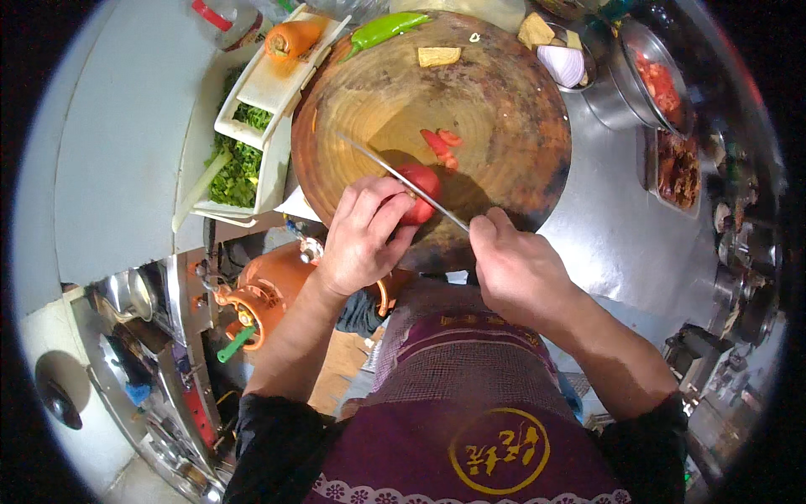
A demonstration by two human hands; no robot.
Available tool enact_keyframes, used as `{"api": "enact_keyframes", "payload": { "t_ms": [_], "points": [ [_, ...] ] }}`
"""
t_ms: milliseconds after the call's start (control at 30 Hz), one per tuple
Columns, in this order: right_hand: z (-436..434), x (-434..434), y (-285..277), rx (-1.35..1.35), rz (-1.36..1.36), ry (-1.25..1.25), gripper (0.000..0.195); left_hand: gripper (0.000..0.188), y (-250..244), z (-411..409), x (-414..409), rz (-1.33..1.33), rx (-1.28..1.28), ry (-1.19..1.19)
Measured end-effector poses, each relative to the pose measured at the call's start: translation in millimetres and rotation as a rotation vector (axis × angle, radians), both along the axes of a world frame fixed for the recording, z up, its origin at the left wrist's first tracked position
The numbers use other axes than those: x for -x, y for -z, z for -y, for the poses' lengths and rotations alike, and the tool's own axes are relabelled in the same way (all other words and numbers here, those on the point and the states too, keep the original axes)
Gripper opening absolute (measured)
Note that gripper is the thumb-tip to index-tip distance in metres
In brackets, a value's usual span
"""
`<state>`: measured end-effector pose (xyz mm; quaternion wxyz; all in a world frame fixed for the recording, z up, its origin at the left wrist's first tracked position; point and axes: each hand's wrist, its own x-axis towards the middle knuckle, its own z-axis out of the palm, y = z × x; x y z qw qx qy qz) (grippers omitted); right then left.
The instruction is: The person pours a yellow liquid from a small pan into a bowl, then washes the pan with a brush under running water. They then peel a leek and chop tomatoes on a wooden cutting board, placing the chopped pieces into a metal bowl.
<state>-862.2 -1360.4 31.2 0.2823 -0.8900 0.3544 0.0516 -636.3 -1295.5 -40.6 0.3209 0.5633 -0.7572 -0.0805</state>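
A round wooden chopping block (504,120) lies before me. Near its front edge my left hand (371,233) holds a red tomato (420,183), fingers curled over its left side. My right hand (519,258) grips a knife (403,179), seen nearly edge-on, whose blade crosses the top of the tomato and points up and left. How deep the blade sits in the tomato cannot be told. Several red tomato pieces (439,148) lie just beyond. Farther back on the block are a green pepper (387,31) and a pale yellow piece of food (439,57), perhaps ginger.
At the left, a white slicer (277,88) bearing a carrot (293,39) rests over a container of chopped greens (236,176). A bowl with a cut onion (561,65), a metal pot of red pieces (658,82) and a food tray (679,170) stand right. An orange gas cylinder (271,283) stands below left.
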Motion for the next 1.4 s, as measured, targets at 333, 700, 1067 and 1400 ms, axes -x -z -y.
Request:
{"api": "enact_keyframes", "payload": {
  "t_ms": [333,700,1067,1400],
  "points": [
    [-17.0,84.4,-27.0,-0.039,-0.109,-0.004,0.022,0.038,3.6,-31.7,3.1,0.015,-0.003,0.074],
    [-45.8,74.6,-41.1,0.109,-0.096,-0.059,0.019,0.034,2.7,-14.2,22.4,-0.12,0.023,0.02],
    [-8.6,65.6,-6.2,-0.536,0.192,0.455,0.028,0.038,6.8,-27.3,9.2,-0.251,-0.027,-0.049],
    [11.8,32.6,37.7,-0.859,0.217,0.505,0.03,0.037,1.7,-33.1,-1.5,-0.196,-0.066,0.06]
  ]
}}
